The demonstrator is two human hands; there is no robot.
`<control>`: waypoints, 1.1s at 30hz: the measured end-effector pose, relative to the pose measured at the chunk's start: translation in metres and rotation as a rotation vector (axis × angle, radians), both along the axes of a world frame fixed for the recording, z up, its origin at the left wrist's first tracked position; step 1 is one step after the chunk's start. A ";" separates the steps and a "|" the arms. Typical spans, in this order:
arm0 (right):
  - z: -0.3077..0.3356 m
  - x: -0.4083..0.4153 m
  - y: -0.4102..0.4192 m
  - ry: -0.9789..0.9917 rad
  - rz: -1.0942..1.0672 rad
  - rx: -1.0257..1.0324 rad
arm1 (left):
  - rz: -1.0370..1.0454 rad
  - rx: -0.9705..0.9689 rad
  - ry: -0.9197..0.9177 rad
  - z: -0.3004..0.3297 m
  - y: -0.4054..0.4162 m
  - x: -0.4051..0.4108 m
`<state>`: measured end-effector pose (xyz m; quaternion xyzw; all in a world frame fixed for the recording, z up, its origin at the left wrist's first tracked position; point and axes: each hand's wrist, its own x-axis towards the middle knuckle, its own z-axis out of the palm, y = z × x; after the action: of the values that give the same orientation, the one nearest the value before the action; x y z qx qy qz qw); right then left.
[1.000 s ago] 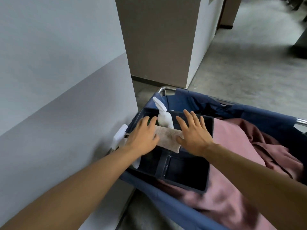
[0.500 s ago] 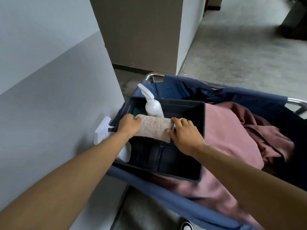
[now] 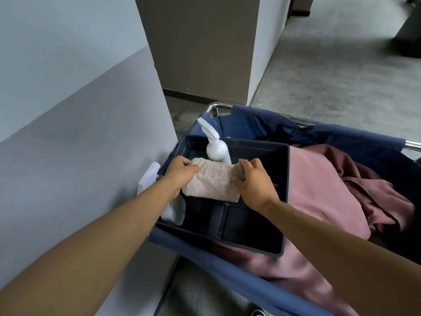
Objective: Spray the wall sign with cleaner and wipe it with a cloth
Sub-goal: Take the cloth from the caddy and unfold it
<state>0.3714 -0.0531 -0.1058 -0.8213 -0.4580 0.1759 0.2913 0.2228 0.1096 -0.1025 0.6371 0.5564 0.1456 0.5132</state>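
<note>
Both hands grip the cloth (image 3: 213, 182) over the caddy (image 3: 286, 169) in the cart: left hand (image 3: 182, 172) curled on its left end, right hand (image 3: 254, 181) pinching the right end. Cloth's long axis runs left-right btwn them. Spray bottle (image 3: 216, 148) stands just behind the cloth, about equally near both hands. Sign not in view.

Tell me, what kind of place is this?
Probably a hallway in a big building being cleaned. There is a laundry cart full of pink linen, a spray bottle in a caddy, and bare concrete floor.
</note>
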 end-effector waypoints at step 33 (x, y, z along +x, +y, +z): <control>0.265 -0.029 0.053 -0.331 0.067 0.659 | 0.122 0.503 -0.582 0.309 -0.014 -0.036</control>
<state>0.3427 -0.0005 0.1597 -0.6850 -0.5578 -0.1068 0.4563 0.1864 0.0955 0.2066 0.6407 0.3714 0.4826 0.4676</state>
